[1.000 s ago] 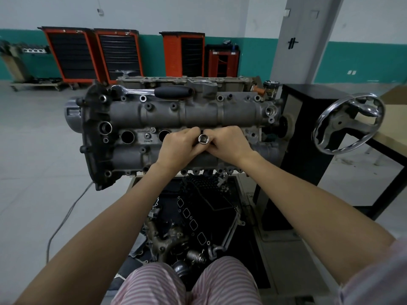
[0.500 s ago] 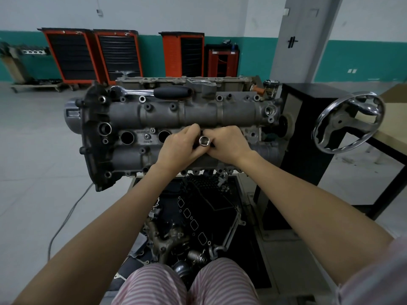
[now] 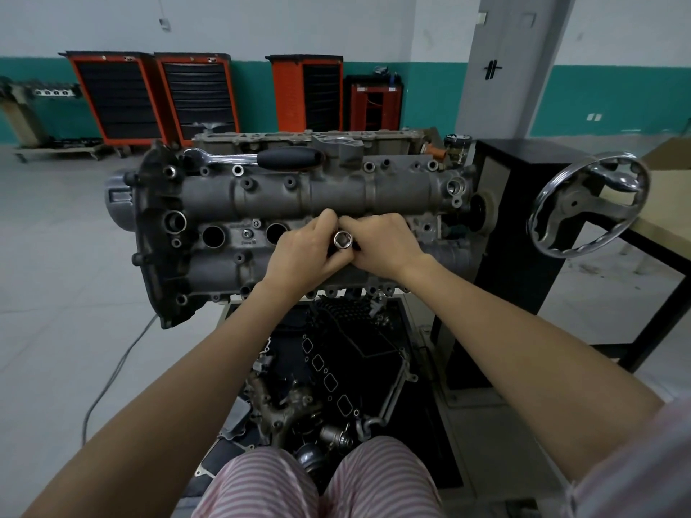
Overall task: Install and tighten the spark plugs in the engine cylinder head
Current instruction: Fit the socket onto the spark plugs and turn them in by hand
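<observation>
The grey cylinder head [image 3: 336,196] sits on a stand in front of me, its plug wells in a row. Two wells [image 3: 213,236] at the left stand open and dark. Over a well near the middle, a chrome socket [image 3: 342,240] points its open end at me. My left hand [image 3: 303,252] and my right hand [image 3: 385,244] meet around it, fingers curled on the socket from both sides. No spark plug shows; whatever is below the socket is hidden by my hands. A ratchet [image 3: 258,158] with a black handle lies on top of the head.
A chrome handwheel [image 3: 587,203] juts out on the right of the black stand [image 3: 523,233]. Loose engine parts [image 3: 321,386] fill a tray below, by my knees. Red tool cabinets [image 3: 157,95] line the far wall. A cable [image 3: 112,372] runs over the floor at left.
Both hands stay on the socket with only a small shift of fingers; the socket sits in nearly the same spot.
</observation>
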A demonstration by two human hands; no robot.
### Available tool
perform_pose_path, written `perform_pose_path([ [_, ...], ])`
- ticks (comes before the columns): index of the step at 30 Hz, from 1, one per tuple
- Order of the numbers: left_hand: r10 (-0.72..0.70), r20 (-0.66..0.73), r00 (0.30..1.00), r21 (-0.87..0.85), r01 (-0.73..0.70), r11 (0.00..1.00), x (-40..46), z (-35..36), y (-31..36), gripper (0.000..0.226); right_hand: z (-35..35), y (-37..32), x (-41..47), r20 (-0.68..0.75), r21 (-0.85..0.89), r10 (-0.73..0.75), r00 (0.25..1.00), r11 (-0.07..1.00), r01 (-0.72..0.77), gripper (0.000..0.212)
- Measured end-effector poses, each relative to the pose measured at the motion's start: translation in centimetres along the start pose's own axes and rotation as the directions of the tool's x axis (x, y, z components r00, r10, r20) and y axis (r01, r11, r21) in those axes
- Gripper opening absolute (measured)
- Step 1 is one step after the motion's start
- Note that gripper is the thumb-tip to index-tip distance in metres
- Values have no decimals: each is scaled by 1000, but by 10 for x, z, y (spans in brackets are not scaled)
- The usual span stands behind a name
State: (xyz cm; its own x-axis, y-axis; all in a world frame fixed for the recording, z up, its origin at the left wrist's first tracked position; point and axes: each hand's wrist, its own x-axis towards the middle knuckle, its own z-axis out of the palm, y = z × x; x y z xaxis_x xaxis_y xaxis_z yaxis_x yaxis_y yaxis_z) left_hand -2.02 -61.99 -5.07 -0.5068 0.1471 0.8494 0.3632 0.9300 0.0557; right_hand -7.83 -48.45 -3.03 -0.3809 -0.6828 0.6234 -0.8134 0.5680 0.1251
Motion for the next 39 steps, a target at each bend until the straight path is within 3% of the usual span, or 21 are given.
perform_pose_path([
  [2,-2,-9,1000,4,2,1000,0,0,-1,36,-3,-2,-2,-61,50,6,998,999,-3,11],
  [5,16,-23,1000,20,-16,1000,-1,1,-2,38,-4,-5,-4,-133,72,20,991,997,-10,16],
  [10,22,3,1000,-10,-22,1000,0,0,-3,38,0,-1,-2,-59,55,67,996,996,-64,19],
  [18,97,193,976,-31,-92,995,9,-9,-19,46,1,0,-2,-48,72,65,997,995,-62,21],
  [25,154,47,987,64,-157,986,3,-7,-13,35,3,2,-1,-9,56,49,999,997,-48,26],
  [32,121,64,991,-30,-119,992,10,-8,-8,30,3,3,-1,-49,47,11,999,999,-9,20],
  [39,130,9,991,8,-130,991,10,-3,-10,38,-3,-1,-3,-133,103,-17,991,994,31,8],
])
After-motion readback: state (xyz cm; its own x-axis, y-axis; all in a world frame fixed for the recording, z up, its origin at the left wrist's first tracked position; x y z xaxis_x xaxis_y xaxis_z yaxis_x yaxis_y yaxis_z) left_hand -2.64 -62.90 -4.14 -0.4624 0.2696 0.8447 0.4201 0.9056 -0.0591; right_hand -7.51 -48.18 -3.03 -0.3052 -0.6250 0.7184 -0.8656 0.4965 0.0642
